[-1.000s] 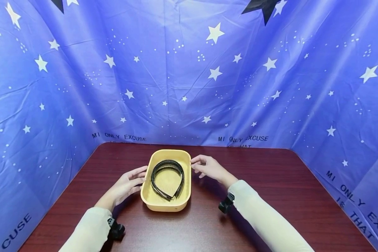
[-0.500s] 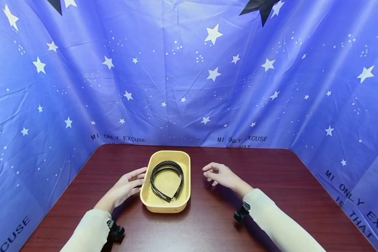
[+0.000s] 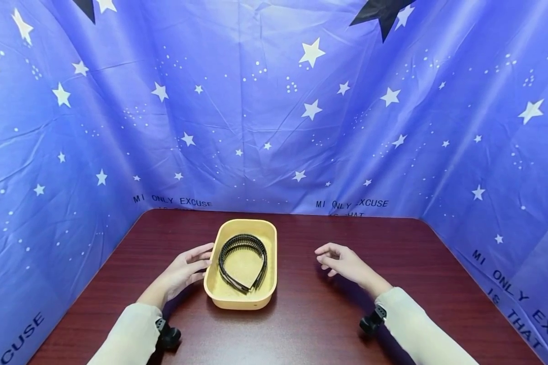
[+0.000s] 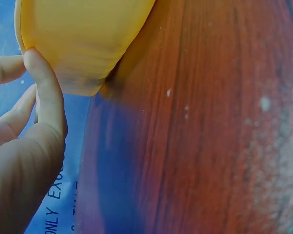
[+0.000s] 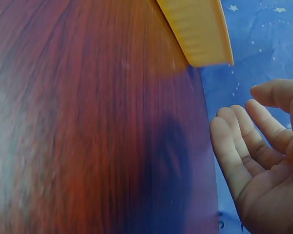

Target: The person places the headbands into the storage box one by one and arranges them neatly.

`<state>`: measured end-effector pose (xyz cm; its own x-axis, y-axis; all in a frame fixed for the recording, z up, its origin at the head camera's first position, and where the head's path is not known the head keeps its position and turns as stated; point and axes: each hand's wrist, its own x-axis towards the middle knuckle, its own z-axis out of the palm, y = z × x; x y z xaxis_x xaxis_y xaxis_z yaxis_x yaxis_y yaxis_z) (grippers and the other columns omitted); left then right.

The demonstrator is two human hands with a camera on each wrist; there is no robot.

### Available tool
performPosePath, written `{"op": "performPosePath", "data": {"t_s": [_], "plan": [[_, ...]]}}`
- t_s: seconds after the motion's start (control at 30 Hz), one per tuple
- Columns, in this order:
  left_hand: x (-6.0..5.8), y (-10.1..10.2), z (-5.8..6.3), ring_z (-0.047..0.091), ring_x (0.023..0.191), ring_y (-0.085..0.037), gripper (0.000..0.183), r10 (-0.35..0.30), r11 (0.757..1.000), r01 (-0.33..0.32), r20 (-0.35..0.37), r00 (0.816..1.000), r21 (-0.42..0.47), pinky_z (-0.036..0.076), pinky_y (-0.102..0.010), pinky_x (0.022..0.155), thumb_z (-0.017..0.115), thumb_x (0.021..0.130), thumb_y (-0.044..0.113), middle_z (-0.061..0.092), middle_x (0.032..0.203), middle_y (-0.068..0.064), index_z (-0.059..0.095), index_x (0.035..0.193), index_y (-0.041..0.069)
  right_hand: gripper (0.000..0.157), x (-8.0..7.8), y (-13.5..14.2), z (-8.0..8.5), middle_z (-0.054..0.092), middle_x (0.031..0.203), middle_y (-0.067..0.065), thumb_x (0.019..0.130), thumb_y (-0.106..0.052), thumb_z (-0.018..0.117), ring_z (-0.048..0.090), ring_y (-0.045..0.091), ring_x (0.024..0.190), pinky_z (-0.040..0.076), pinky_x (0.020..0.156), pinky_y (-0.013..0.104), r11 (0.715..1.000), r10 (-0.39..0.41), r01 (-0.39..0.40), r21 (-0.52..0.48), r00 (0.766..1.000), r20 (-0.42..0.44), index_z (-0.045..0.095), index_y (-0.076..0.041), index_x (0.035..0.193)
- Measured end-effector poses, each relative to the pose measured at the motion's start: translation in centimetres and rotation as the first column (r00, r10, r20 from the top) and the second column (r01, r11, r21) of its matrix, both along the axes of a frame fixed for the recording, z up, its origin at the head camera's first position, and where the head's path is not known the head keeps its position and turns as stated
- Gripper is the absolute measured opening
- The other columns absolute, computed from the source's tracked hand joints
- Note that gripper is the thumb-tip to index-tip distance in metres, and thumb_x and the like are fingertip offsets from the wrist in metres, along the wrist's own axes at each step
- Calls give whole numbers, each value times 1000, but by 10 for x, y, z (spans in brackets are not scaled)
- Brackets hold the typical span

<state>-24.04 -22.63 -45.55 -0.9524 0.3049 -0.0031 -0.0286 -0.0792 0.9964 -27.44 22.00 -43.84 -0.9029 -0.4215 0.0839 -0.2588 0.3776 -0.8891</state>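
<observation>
A yellow rectangular basin (image 3: 239,304) with rounded corners stands on the table, left of its middle. Inside it lie black toothed headbands (image 3: 243,237), stacked into one loop with the ends toward the near side. My left hand (image 3: 182,274) is at the basin's left side, its fingertips right at the rim; in the left wrist view the thumb (image 4: 44,83) meets the yellow wall. Well to the right of the basin, my right hand (image 3: 342,261) hovers over the table with fingers loosely bent and nothing in them.
The dark red wooden table (image 3: 301,329) has rounded far corners. A blue curtain (image 3: 274,101) with white stars and printed lettering surrounds it at the back and sides. Each wrist wears a small black camera (image 3: 372,320).
My right hand has left the basin's right side and moved right, toward me. The left hand stays at the rim, and the basin and headbands keep their place.
</observation>
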Motion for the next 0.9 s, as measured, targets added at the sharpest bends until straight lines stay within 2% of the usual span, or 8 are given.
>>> {"op": "performPosePath", "data": {"t_s": [0.27,0.5,0.63,0.77,0.9], "plan": [[-1,1,1,62,110,-17,63,-2,1000,2,-12,1000,-7,55,-36,89,58,98,-1,51,136,-25,27,153,-8,33,5,22,3,67,103,26,100,-15,63,66,39,92,59,68,39,999,-30,31,24,999,-14,59,9,123],[-2,0,4,62,109,-17,64,3,998,-3,-12,1000,-56,56,-39,88,59,98,2,51,137,-27,28,153,-7,32,7,39,4,68,104,23,99,-14,63,67,37,93,59,69,39,997,-62,63,39,998,-30,59,7,123],[-3,0,6,62,107,-18,60,32,993,-33,-13,999,-112,57,-40,85,59,99,7,53,134,-25,33,152,-4,31,7,46,4,69,99,20,99,-15,64,68,34,91,59,69,37,991,-100,104,81,993,-57,61,6,121],[-4,-1,5,63,107,-20,56,56,979,-66,-58,997,-194,57,-39,82,59,99,9,56,131,-24,39,150,-3,28,9,52,4,69,94,16,98,-15,66,67,29,87,59,68,36,981,-123,136,139,987,-102,63,3,118],[-4,-2,3,62,105,-20,51,85,957,-112,-110,990,-267,55,-38,79,59,99,11,60,127,-22,46,147,1,22,13,57,6,70,91,6,97,-16,67,65,21,82,55,70,31,958,-131,177,226,970,-206,67,-3,115]]}}
